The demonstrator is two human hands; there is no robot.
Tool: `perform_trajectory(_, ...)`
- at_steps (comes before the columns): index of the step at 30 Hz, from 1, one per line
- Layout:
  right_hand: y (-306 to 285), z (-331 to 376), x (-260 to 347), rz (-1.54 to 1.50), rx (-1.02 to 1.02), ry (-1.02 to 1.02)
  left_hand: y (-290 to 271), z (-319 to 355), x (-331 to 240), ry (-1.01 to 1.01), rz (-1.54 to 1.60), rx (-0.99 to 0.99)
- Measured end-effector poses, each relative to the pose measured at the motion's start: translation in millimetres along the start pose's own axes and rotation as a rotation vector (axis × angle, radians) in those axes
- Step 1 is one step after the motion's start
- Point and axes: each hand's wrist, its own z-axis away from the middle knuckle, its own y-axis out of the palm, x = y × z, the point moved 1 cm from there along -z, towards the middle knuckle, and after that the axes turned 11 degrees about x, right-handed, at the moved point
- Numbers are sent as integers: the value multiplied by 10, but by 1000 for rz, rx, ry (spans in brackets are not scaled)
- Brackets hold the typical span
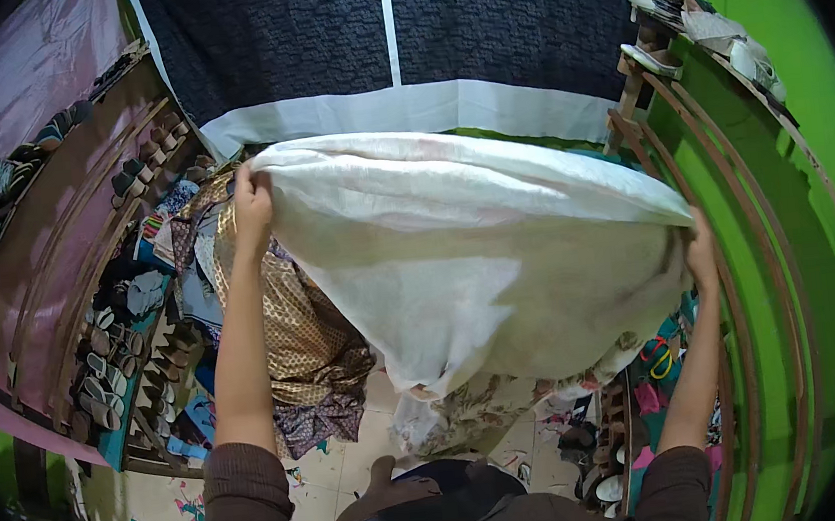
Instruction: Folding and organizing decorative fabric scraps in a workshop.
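A large white cloth (417,250) is stretched out in front of me between my two raised hands. At its upper left corner my left hand (253,208) is closed on the fabric. My right hand (701,251) grips the cloth's right end, a little lower. Folds run along the upper edge, and the lower part hangs down in a loose point. Below and behind it lies a pale floral cloth (482,410), partly hidden. Beside my left forearm hangs a shiny gold patterned cloth (310,341).
Wooden shoe racks with many shoes (102,376) line the left side. Bare wooden rails (733,200) run along the green wall at right, with footwear (653,60) on top. A dark curtain (515,25) with white edging hangs ahead. Coloured scraps (190,508) litter the tiled floor.
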Motion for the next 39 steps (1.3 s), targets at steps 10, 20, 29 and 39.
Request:
perform_trajectory(10, -172, 229, -397, -202, 359, 175, 41, 112, 611, -137, 319, -107)
perform_trajectory(20, 14, 573, -615, -112, 443, 368, 138, 427, 707, -256, 10, -82)
perform_trajectory(29, 316, 1063, 158, 386, 990, 263, -257, 423, 244, -57, -81, -461)
perform_trajectory(39, 1315, 446, -663, -1044, 201, 929, 371, 455, 954, -707, 57, 257)
